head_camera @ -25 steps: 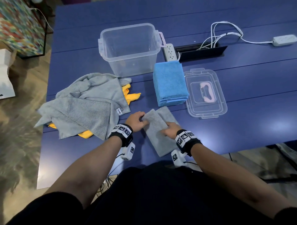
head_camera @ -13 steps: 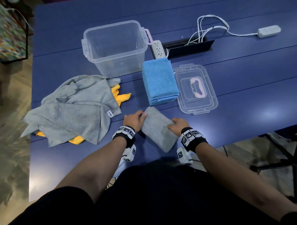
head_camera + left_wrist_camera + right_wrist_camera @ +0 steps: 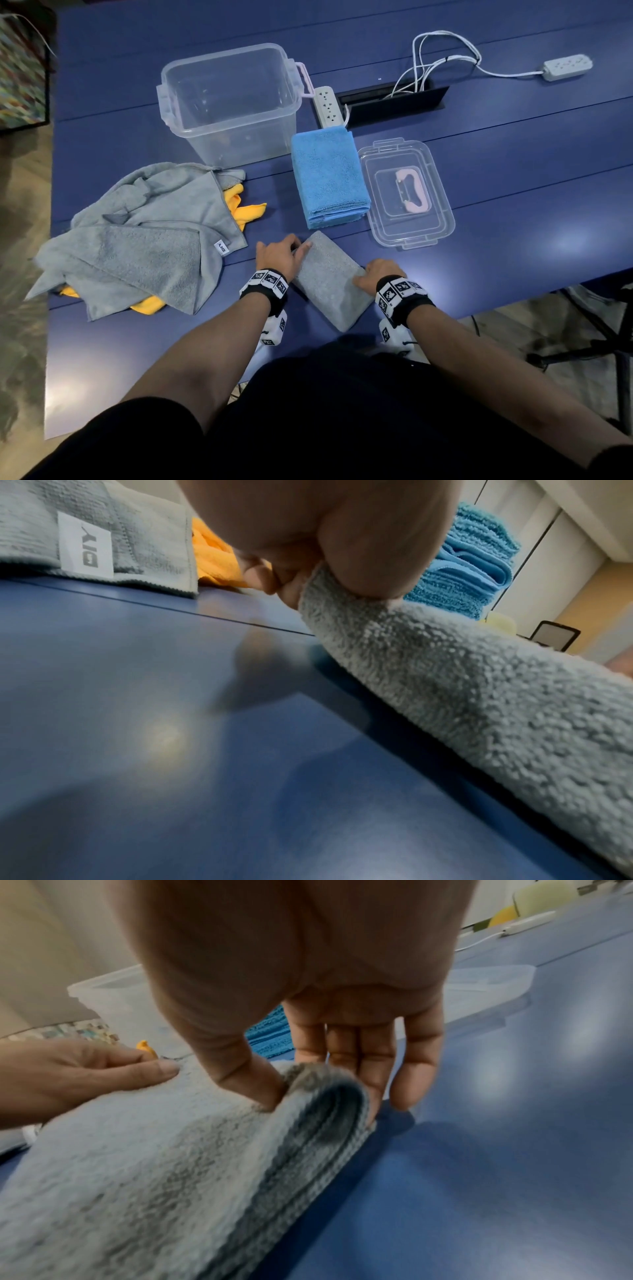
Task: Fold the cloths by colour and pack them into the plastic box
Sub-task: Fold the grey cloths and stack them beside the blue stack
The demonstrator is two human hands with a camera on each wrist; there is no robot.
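1. far left on the blue table (image 3: 513, 205): loose pile of grey cloths (image 3: 137, 240) still unfolded, yellow cloths (image 3: 248, 212) poking out from under it. lots left to do, i judge.
2. behind, left of centre: clear plastic box (image 3: 229, 102), open, nothing in it that i can see. no cloth packed yet.
3. my left hand (image 3: 277, 255) sits at the far left corner of the folded grey cloth (image 3: 329, 281). fingers curled; in the left wrist view the thumb pinches the cloth edge against the fingers.
4. the folded grey cloth lies near the table's front edge, between both hands, as a tidy thick rectangle set at an angle.
5. just beyond it: stack of folded blue cloths (image 3: 329, 174), done, waiting beside the box.
6. my right hand (image 3: 378, 275) is on the cloth's right edge. right wrist view: thumb on top, fingers (image 3: 373, 1053) fairly straight and tucked down the side under the layered edge, so a pinch on the fold.
7. right of the blue stack: the box lid (image 3: 407, 195), lying flat, pink handle showing.
8. step in hand, my read: final squaring of this grey fold. next move calls for lifting it with both pinches kept tight so the layers don't spring open, then setting it aside as the start of a grey stack, and grabbing the next grey from the pile.
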